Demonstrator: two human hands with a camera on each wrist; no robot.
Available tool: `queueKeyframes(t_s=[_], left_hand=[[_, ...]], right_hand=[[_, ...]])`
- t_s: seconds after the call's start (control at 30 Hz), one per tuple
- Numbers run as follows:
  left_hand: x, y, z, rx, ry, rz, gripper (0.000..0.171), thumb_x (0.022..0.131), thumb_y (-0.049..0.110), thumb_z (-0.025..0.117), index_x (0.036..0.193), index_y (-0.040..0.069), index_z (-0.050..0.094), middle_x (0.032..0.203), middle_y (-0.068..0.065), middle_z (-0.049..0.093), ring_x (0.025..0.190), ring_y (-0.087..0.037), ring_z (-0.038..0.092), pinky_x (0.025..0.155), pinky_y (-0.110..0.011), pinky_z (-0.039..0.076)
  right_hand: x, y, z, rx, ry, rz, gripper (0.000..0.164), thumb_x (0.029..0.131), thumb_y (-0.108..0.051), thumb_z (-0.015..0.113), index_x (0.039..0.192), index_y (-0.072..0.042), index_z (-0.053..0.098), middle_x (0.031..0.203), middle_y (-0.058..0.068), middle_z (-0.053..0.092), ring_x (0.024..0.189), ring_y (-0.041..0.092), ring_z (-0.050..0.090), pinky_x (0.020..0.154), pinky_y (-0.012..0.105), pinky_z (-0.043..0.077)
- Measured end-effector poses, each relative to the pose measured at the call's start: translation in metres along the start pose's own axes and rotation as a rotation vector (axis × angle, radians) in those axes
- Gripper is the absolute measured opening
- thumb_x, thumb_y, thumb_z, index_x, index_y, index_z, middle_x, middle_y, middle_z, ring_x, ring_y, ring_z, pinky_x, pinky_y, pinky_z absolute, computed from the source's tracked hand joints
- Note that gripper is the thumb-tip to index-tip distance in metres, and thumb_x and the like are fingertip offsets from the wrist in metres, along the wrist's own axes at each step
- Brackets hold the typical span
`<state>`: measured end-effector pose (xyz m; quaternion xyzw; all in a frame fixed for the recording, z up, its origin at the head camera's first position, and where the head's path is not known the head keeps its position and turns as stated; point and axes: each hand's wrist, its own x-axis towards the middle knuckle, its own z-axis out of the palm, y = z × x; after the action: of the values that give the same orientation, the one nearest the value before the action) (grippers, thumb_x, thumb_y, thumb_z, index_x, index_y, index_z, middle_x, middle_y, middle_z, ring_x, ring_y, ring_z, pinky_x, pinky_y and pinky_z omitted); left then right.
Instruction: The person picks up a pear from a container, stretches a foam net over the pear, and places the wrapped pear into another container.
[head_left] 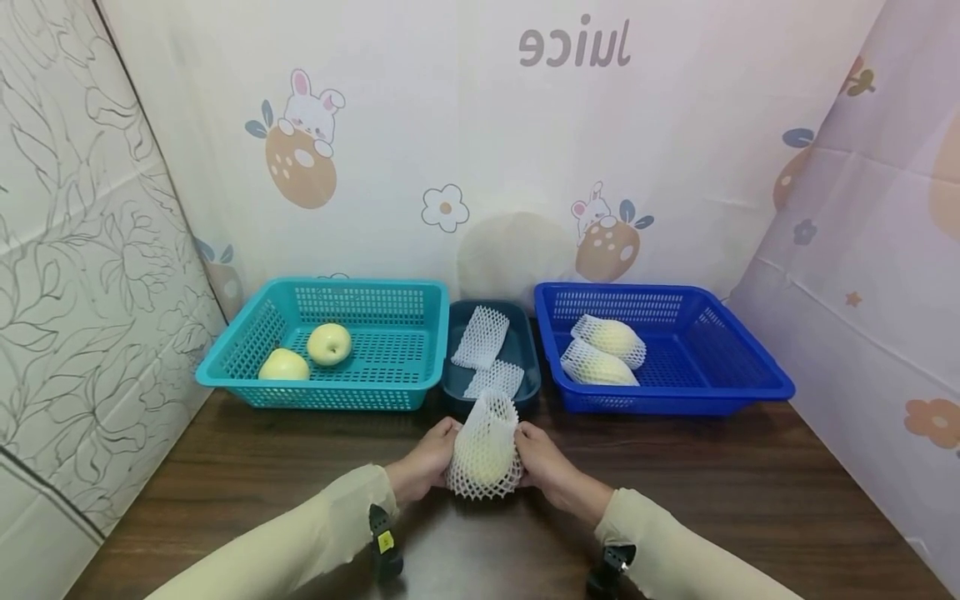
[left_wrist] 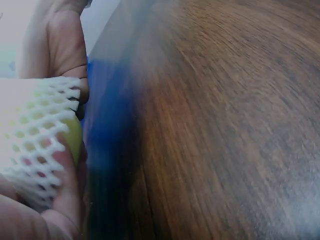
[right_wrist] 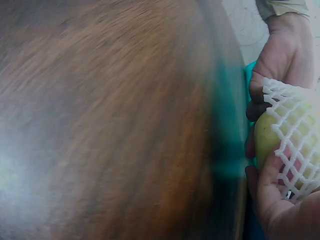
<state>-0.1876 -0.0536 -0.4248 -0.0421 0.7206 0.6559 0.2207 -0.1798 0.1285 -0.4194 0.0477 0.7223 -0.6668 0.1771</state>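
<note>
Both hands hold a yellow-green apple (right_wrist: 264, 140) in a white foam fruit net (head_left: 486, 450) above the near middle of the table. My left hand (head_left: 427, 462) grips it from the left and my right hand (head_left: 551, 468) from the right. The net's narrow end points away, toward the small dark tray. Its wider, jagged opening faces me. In the right wrist view, bare apple skin shows past the net's edge, with fingers of both hands around it. The left wrist view shows the net (left_wrist: 37, 135) over the fruit, a thumb against its lower side.
A teal basket (head_left: 330, 396) at the back left has two bare apples (head_left: 329, 344). Between the baskets, a dark blue-green tray (head_left: 531, 367) contains flat foam nets (head_left: 482, 337). At the right, a blue basket (head_left: 712, 333) contains two netted fruits (head_left: 609, 337). A patterned curtain stands behind.
</note>
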Motion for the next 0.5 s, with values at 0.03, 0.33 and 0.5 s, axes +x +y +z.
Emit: queueKeyframes(t_s=[0.03,0.33,0.5], left_hand=[[0.0,0.001,0.0,-0.009,-0.003,0.006,0.023,0.105,0.023,0.032,0.113,0.007,0.047,0.104,-0.012,0.05,0.088,-0.027,0.053,0.065,-0.038,0.047],[0.006,0.006,0.007,-0.139,0.083,0.045,0.025,0.105,0.023,0.033,0.115,0.005,0.048,0.109,-0.012,0.054,0.09,-0.024,0.054,0.071,-0.033,0.046],[0.008,0.011,0.012,-0.22,0.138,0.046,0.027,0.105,0.024,0.038,0.117,0.002,0.048,0.111,-0.012,0.054,0.094,-0.023,0.053,0.077,-0.034,0.046]], right_hand=[[-0.001,-0.002,0.0,0.004,0.0,0.0,0.026,0.104,-0.017,0.029,0.105,0.002,0.047,0.084,0.008,0.055,0.07,0.019,0.056,0.061,0.037,0.05],[0.004,-0.016,0.0,0.095,0.06,-0.018,0.024,0.103,-0.017,0.038,0.103,0.002,0.053,0.079,0.005,0.054,0.066,0.014,0.053,0.057,0.03,0.045],[0.01,-0.018,0.003,0.171,0.119,-0.049,0.021,0.101,-0.015,0.043,0.098,0.002,0.054,0.075,0.004,0.053,0.064,0.014,0.051,0.057,0.03,0.044]])
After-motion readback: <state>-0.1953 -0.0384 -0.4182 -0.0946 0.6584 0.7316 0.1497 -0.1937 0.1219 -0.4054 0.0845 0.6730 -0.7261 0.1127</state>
